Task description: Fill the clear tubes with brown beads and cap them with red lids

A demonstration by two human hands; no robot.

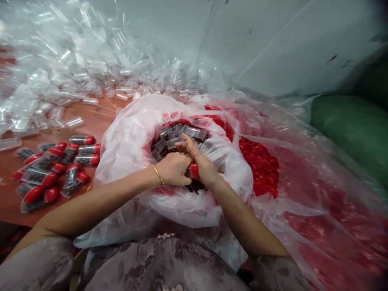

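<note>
My left hand [176,167], with a gold bracelet at the wrist, is closed around a small capsule-shaped tube whose red cap [193,171] sticks out toward the right. Most of the tube's body is hidden in the fist. The palm of my right hand [204,163] lies against that cap, its fingers stretched out forward and away. Both hands are over an open white plastic bag [121,161] with its rim rolled down. Inside, clear tubes [174,135] lie on small dark brown beads [165,152].
Filled red-capped tubes [48,173] lie on the reddish table [91,113] at left. A large heap of clear tubes [75,60] covers the back. On the right, a clear plastic bag [306,198] holds red caps [259,165]. A green object [351,129] stands beyond.
</note>
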